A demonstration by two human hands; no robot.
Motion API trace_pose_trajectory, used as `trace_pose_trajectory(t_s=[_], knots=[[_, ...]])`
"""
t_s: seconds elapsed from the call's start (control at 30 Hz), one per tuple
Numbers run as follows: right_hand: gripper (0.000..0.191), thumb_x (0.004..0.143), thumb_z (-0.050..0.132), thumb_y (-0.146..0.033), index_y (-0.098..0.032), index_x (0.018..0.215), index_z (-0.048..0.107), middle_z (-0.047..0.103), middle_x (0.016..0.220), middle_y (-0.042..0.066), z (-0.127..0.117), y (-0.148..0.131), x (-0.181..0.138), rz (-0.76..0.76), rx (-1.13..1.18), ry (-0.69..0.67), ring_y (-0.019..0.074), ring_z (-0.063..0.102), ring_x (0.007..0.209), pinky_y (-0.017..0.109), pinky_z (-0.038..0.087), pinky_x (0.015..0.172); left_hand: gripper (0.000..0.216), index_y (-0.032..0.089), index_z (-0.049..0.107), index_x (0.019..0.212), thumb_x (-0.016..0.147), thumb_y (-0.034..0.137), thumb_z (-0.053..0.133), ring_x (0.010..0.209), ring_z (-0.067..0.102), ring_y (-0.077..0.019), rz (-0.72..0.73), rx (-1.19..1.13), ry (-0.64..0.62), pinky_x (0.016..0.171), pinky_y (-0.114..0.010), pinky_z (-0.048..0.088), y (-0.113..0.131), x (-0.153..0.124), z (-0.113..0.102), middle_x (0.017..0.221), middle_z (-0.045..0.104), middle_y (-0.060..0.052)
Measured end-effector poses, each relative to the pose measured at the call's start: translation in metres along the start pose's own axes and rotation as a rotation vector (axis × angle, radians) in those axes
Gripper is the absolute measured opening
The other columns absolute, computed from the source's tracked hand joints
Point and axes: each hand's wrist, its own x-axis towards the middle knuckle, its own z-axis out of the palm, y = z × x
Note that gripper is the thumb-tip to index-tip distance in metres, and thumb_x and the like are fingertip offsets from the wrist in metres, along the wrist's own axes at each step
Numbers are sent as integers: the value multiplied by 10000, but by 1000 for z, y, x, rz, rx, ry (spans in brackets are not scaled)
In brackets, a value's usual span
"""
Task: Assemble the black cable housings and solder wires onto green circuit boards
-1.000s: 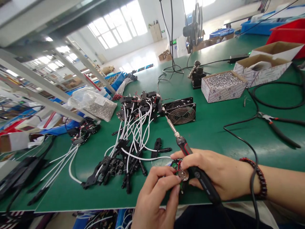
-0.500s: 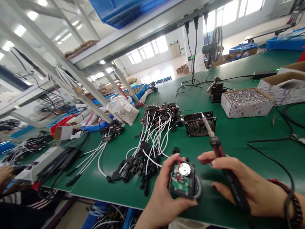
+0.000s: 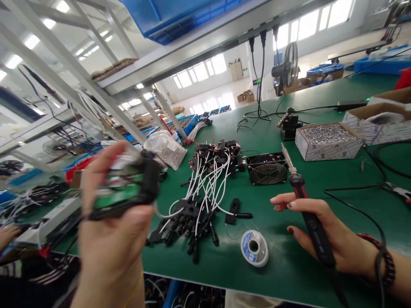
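My left hand (image 3: pixel 112 239) is raised at the left, its fingers closed around a black-cased circuit board assembly (image 3: pixel 123 186), blurred by motion, with green board and red wire showing. On the right, a soldering iron (image 3: pixel 308 214) rests in my right hand (image 3: pixel 337 235), tip pointing up and away; thumb and index finger stand apart in front of the handle. Between the hands a solder wire spool (image 3: pixel 254 248) lies on the green table. Behind it is a pile of black assemblies (image 3: pixel 218 154) with white cables (image 3: pixel 208 184) running toward black connectors (image 3: pixel 183 220).
A small fan (image 3: pixel 268 169) stands beyond the iron's tip. A box of small metal parts (image 3: pixel 329 141) sits to its right, near a soldering stand (image 3: pixel 288 124). A bag of parts (image 3: pixel 168 149) leans by the shelf post. At far left another person's hand (image 3: pixel 9 233) shows.
My left hand has swung left and up with the circuit board assembly, uncovering the solder spool. My right hand has moved only slightly, still holding the iron.
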Motion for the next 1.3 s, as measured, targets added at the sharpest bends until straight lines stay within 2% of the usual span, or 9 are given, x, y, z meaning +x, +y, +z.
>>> trace_pose_trajectory(t_s=[0.2, 0.37, 0.5, 0.6, 0.7, 0.83, 1.0, 1.2, 1.3], knots=[[564, 916, 589, -17, -277, 1393, 434, 613, 1358, 103, -4, 13, 0, -13, -19, 107, 201, 683, 1131, 342, 586, 1005, 742, 191, 475, 1369, 763, 361, 867, 1115, 632, -243, -364, 24, -757, 985, -384, 530, -48, -35, 111, 1268, 626, -97], [516, 925, 576, -35, -262, 1371, 454, 620, 1335, 98, -6, 20, 3, 0, -34, 146, 187, 692, 1080, 315, 586, 987, 700, 138, 495, 1326, 799, 473, 810, 963, 665, -231, -561, 127, -985, 820, -345, 542, -86, -50, 161, 1140, 693, -109], [517, 927, 568, -28, -256, 1376, 452, 613, 1345, 94, -7, 19, 3, -11, -34, 132, 167, 691, 1082, 274, 580, 998, 535, 144, 502, 1385, 959, 450, 612, 980, 694, -221, -470, 235, -1091, 854, -346, 558, -87, -41, 144, 1149, 723, -111], [519, 927, 568, -28, -262, 1376, 455, 619, 1346, 91, -7, 17, 3, -11, -24, 123, 174, 688, 1112, 283, 582, 1013, 264, 155, 666, 1155, 982, 217, 475, 1097, 636, -289, -326, 432, -1119, 1036, -488, 463, -78, -31, 108, 1138, 712, -127], [503, 925, 569, -35, -267, 1361, 473, 632, 1338, 92, -6, 17, 2, -4, -25, 118, 186, 693, 1118, 301, 592, 1007, 279, 149, 700, 1064, 866, 61, 525, 1153, 582, -327, -203, 602, -1130, 1118, -570, 347, -73, -27, 69, 1151, 684, -137], [503, 921, 572, -39, -279, 1352, 477, 647, 1338, 97, -5, 19, 2, 1, -48, 134, 206, 701, 1124, 347, 603, 997, 153, 200, 720, 990, 927, 144, 592, 1109, 626, -274, -25, 847, -1146, 1140, -522, 356, -79, -29, 39, 1112, 714, -82], [491, 924, 595, -56, -269, 1349, 472, 629, 1352, 106, -11, 27, 11, -10, -147, 263, 226, 670, 1178, 379, 583, 1019, 271, 245, 770, 1083, 1013, 209, 511, 968, 707, -236, -21, 902, -1114, 1182, -533, 321, -78, -22, 35, 971, 765, -59], [437, 953, 586, -95, -258, 1340, 465, 624, 1315, 105, -22, 42, 22, 11, -207, 376, 192, 681, 1051, 360, 597, 925, 297, 241, 755, 963, 1026, 336, 481, 801, 734, -279, -267, 1047, -1237, 670, -337, 500, -60, -14, 57, 882, 784, -69], [421, 953, 584, -110, -252, 1332, 469, 635, 1293, 109, -23, 45, 22, 31, -222, 365, 195, 686, 1033, 365, 603, 904, 269, 202, 704, 995, 1038, 307, 460, 773, 723, -293, -234, 1136, -1173, 654, -346, 491, -54, -13, 70, 850, 759, -90]])
